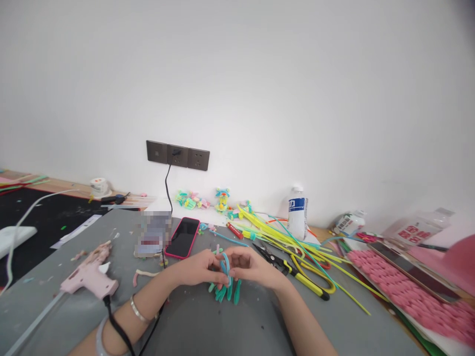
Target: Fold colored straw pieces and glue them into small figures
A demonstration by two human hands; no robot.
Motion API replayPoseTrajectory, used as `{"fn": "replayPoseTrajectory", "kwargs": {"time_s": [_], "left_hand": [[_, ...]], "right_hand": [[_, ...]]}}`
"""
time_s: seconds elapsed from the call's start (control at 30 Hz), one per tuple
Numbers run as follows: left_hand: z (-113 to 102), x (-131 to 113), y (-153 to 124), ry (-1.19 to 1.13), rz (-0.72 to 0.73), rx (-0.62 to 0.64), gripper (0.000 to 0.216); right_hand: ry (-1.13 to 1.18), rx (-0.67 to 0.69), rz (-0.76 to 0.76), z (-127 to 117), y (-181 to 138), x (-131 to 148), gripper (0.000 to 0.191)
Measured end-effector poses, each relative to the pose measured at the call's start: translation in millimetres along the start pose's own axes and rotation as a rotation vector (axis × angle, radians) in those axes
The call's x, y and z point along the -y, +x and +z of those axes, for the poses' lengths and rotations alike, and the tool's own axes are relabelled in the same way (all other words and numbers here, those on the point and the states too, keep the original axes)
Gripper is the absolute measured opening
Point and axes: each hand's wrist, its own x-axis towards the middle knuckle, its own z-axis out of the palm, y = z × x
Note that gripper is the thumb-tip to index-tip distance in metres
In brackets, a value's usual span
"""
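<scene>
Both of my hands meet over the grey mat at the centre. My left hand (202,268) and my right hand (249,267) pinch a light blue pipe cleaner (225,264) bent into a loop between them. Just below the fingertips lie several short teal pipe cleaner pieces (222,294); one teal piece (236,291) stands a little apart to the right. My fingers partly hide the loop's ends. Black-and-yellow pliers (291,271) rest right of my right hand, beside a bundle of yellow pipe cleaners (282,232).
A pink glue gun (89,277) lies left, its black cord running under my left forearm. A pink-cased phone (182,237) sits behind my left hand. Along the wall are small pipe cleaner figures (222,199) and a white bottle (297,213). A pink woven mat (419,284) carries another phone (413,271).
</scene>
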Motion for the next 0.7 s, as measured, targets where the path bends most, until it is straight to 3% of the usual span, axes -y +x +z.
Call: {"fn": "replayPoseTrajectory", "kwargs": {"time_s": [0.53, 0.7], "left_hand": [[2.8, -7.1, 3.1, -0.152, -0.055, -0.173, 0.042], [3.4, -4.6, 3.0, -0.21, -0.066, -0.17, 0.047]], "right_hand": [[0.076, -0.18, -0.044, 1.2, 7.8, 0.3, 0.033], [0.07, -0.204, -0.063, 3.0, 9.0, -1.1, 0.034]]}}
